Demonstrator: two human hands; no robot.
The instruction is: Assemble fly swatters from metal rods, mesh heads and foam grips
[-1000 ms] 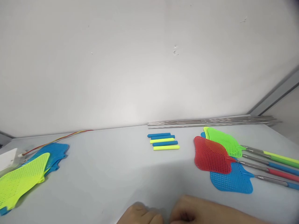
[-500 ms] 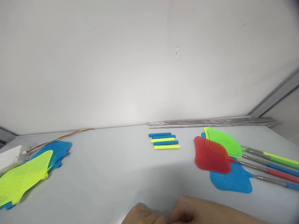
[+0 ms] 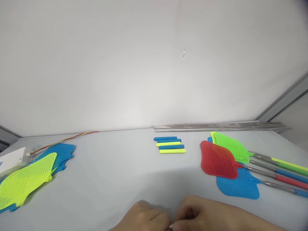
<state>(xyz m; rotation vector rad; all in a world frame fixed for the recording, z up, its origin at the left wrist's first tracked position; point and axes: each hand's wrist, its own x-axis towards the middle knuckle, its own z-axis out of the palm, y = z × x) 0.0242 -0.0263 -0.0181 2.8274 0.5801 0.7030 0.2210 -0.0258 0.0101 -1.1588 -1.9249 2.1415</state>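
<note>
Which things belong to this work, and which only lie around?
Likely work:
Small pale piece between left hand and right hand
Thin silvery metal rods
Blue and yellow sticks
Yellow and blue perforated swatter heads
Red, green, blue mesh swatters

Likely lying around:
White box; red-yellow cable

From my seat I read a pale grey tabletop (image 3: 108, 179) under a white wall (image 3: 134, 64). Left, a fluorescent-yellow plastic flap (image 3: 31, 176) and blue plastic flaps (image 3: 66, 149) show fine hole grids beside a white plastic box (image 3: 14, 158) and thin red-and-yellow wires (image 3: 69, 138). Far, I see slim silvery metal rods (image 3: 216, 125), plain blue sticks (image 3: 171, 147) and yellow sticks (image 3: 172, 151). Right, red (image 3: 216, 158), green (image 3: 232, 147) and blue plastic swatters (image 3: 240, 189) are perforated too. Near, something small and whitish (image 3: 171, 226) shows.
</note>
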